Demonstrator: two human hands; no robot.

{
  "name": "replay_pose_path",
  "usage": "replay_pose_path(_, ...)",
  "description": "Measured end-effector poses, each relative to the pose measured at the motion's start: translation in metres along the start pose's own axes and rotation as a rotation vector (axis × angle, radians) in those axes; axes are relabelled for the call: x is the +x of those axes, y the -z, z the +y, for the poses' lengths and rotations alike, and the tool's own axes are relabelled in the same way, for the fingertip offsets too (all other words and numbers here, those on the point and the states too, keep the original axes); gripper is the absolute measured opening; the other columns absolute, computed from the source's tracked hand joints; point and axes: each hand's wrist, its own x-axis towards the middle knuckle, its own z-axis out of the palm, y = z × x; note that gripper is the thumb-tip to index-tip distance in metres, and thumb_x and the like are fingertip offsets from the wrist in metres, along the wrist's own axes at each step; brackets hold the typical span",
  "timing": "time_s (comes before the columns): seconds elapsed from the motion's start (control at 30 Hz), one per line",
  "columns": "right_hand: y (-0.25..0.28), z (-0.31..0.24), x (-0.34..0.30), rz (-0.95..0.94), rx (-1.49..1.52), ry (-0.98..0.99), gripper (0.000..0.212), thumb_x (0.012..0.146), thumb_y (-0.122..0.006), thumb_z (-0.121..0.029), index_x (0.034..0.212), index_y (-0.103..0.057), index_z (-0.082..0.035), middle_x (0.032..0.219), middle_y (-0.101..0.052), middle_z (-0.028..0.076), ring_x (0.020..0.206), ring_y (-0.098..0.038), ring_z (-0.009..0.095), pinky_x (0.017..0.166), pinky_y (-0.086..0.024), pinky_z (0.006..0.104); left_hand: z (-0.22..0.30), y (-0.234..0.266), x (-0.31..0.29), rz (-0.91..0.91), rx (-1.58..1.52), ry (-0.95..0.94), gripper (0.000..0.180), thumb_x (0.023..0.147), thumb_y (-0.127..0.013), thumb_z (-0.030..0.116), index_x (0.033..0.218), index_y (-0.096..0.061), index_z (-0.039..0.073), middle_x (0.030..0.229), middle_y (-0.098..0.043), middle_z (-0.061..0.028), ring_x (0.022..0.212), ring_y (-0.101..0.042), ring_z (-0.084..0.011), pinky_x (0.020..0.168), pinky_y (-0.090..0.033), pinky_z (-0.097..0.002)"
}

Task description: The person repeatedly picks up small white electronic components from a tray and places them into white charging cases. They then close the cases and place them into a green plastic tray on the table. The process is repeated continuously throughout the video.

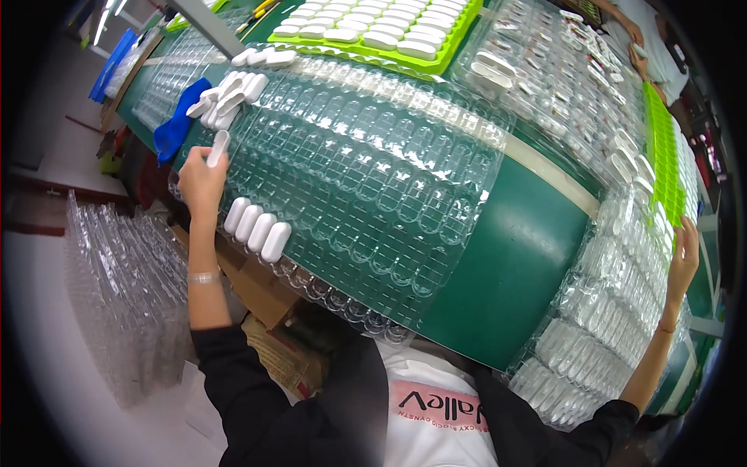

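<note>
My left hand (204, 180) pinches a white oval plastic shell (219, 148) by its lower end, over the left end of a clear blister tray (366, 171). Just beyond it lies a heap of white shells (230, 97), some turned hollow side up. Several white oval pieces (261, 229) sit in a row in the tray's near left pockets. Far to the right, my right hand (683, 261) is raised at the near end of a bright green tray (663, 156), its fingers stretched and slightly apart. Nothing shows in that hand.
A green tray of white oval pieces (373, 23) stands at the back, beside blister trays with small parts (545, 70). A blue cloth (180, 121) lies left. Stacked clear trays (607, 288) rise at right; more (128, 288) stand lower left. Another person's hand (634, 35) is at far right.
</note>
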Motion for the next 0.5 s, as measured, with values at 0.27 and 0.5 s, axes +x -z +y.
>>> replay_pose_path(0.27, 0.0, -0.263, -0.011, -0.515, 0.775, 0.18, 0.034, 0.087, -0.064, 0.005, 0.12, -0.064, -0.002, 0.107, -0.068, 0.013, 0.092, -0.067, 0.02, 0.083, -0.053, 0.0323, 0.189, 0.067, -0.176, -0.15, -0.851, -0.463, 0.037, 0.073, -0.079, -0.005, 0.108, -0.068, 0.002, 0.1, -0.07, -0.0143, 0.086, -0.068, -0.0256, 0.075, -0.054, -0.0322)
replay_pose_path(0.5, -0.003, -0.307, -0.046, -0.487, 0.778, 0.465, 0.049, 0.08, -0.079, -0.019, 0.122, -0.062, -0.001, 0.106, -0.067, 0.016, 0.083, -0.069, 0.031, 0.071, -0.057, 0.0357, 0.242, 0.072, -0.231, -0.538, -1.215, -0.465, 0.046, 0.074, -0.079, -0.008, 0.116, -0.062, -0.004, 0.105, -0.066, -0.0133, 0.09, -0.065, -0.0184, 0.078, -0.054, -0.0295)
